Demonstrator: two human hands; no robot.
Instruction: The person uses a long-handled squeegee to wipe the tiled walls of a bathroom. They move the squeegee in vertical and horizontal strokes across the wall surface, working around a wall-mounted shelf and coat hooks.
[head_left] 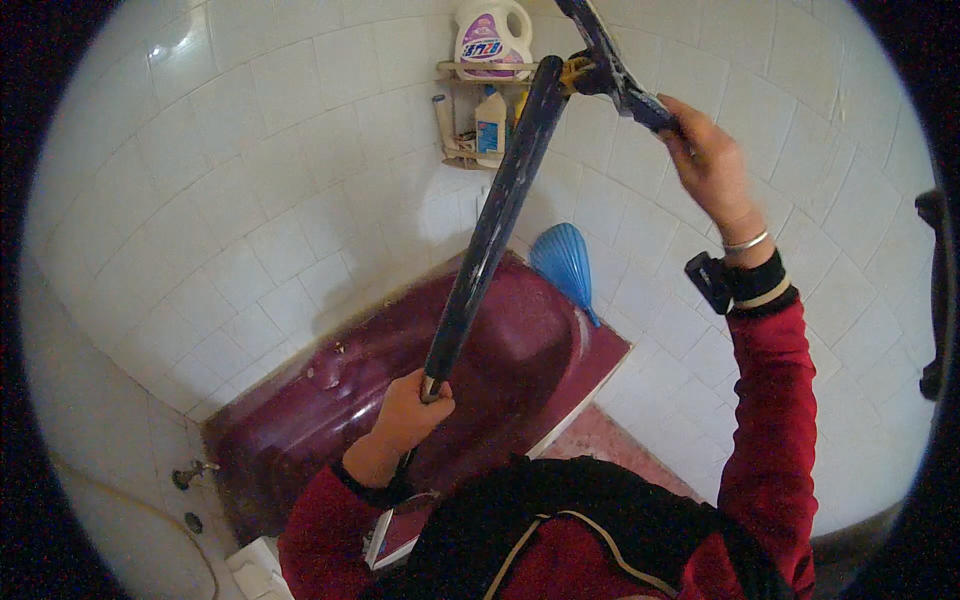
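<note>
Handle (490, 235) of a long, dark, mop-like tool slants across the view, raised over a dark red bathtub (290, 405) in a tiled corner. At its top, a yellow joint (574, 76) links it to a narrow, dark tool head (615, 80) with pale smears. The work looks midway: handle and head meet and both hands have hold, but the tool is not yet set down or let go. Whether the joint is firmly fixed cannot be told; settling the head's angle may be what is left.

The left hand (405, 415), low and near the body, is closed around the handle's lower end, with its forearm rising from the bottom edge. The right hand (712, 165) is clamped on the near end of the tool head, its red-sleeved arm stretched up and forward along the right side, well apart from the left.
</note>
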